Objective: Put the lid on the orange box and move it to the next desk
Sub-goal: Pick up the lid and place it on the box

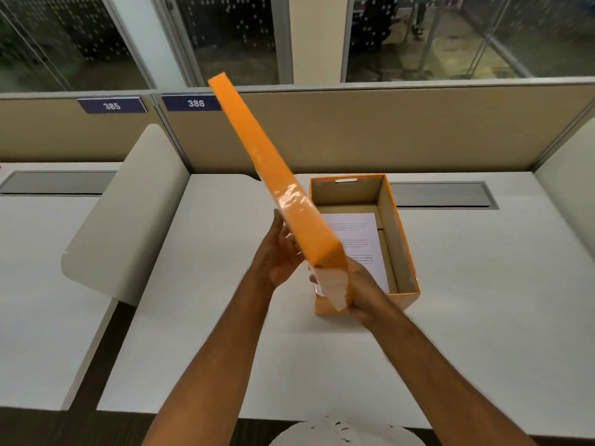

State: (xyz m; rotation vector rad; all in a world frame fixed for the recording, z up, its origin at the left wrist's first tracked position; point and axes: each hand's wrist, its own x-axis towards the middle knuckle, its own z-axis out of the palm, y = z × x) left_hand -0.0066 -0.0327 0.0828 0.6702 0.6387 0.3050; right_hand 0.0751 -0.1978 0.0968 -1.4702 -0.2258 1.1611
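Just beyond the right hand (363, 291), which gripped the near end of the lid (270, 162) while the left hand (277, 255) steadied its face with straight fingers, sat the open orange box (404, 299), long axis running away, the lid on edge slanting up-left of it.

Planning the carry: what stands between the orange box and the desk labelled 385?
Head view: a rounded white divider panel rises between orange box and left desk.

Both forearms stretched forward, close together.
Left grip (283, 252) straight-fingered, palm turned inward; right grip (362, 292) curled round the lid's (257, 146) near end.
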